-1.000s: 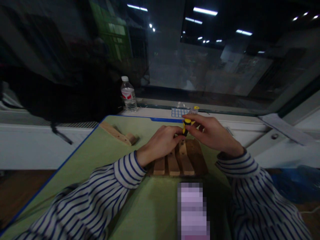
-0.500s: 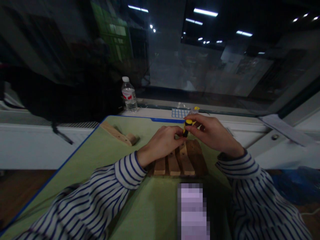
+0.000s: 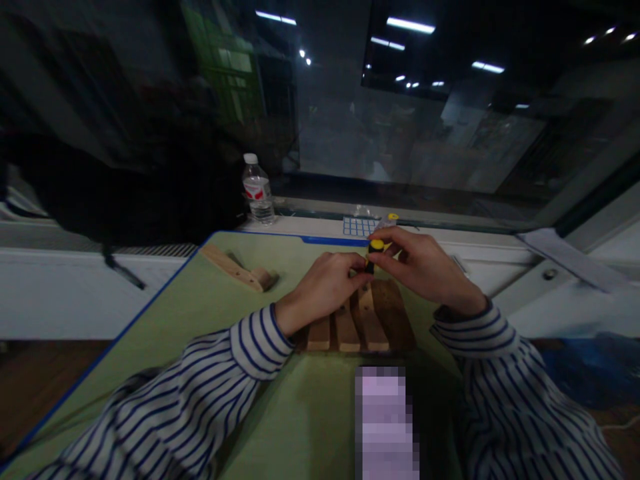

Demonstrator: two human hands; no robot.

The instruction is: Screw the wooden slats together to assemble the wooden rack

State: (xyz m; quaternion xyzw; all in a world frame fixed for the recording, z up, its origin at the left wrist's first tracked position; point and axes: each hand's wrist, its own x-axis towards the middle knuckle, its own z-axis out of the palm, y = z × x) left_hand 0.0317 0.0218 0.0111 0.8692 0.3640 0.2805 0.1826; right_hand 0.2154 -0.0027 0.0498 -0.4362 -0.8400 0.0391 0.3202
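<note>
A stubby yellow-and-black screwdriver (image 3: 376, 247) stands nearly upright over the wooden piece. The fingers of my right hand (image 3: 423, 267) are closed around the upper part of its handle. My left hand (image 3: 327, 283) pinches low at the screwdriver, thumb and forefinger close to its lower end. Under my hands lies a dark brown wooden board (image 3: 397, 317) with light wooden strips (image 3: 373, 330) on it, side by side. Small dark holes show in the strips. My left hand covers the far part of the strips, and the screwdriver's tip is hidden.
A loose wooden piece (image 3: 233, 268) lies on the green tabletop (image 3: 165, 347) at the far left. On the sill stand a water bottle (image 3: 259, 193) and a small yellow-topped item (image 3: 393, 218), near a blue grid sheet (image 3: 360, 227). A pixelated block (image 3: 387, 420) covers the near edge.
The screwdriver's handle has shifted very slightly left under my right fingers. Both hands otherwise keep almost the same place, and the board and strips lie as before.
</note>
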